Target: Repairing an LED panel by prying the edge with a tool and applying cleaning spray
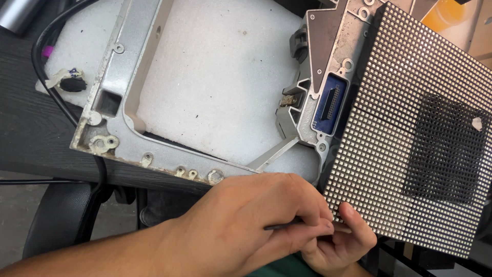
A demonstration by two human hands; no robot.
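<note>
We saw two hands at 6 o'clock: left hand (241, 225) pinched one thin tool (287, 224); right hand (335, 243) curled under one LED panel (410, 138), its grip unclear. One metal frame (128, 102) at 10 o'clock.

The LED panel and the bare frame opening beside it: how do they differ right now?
The LED panel is a dense grid of pale dots with a dark square patch; the frame opening shows only white foam. The panel lies on the right by both hands, the opening on the left, untouched. The panel hides the frame beneath it; the opening leaves the grey metal frame bare. Both belong to one frame.
</note>
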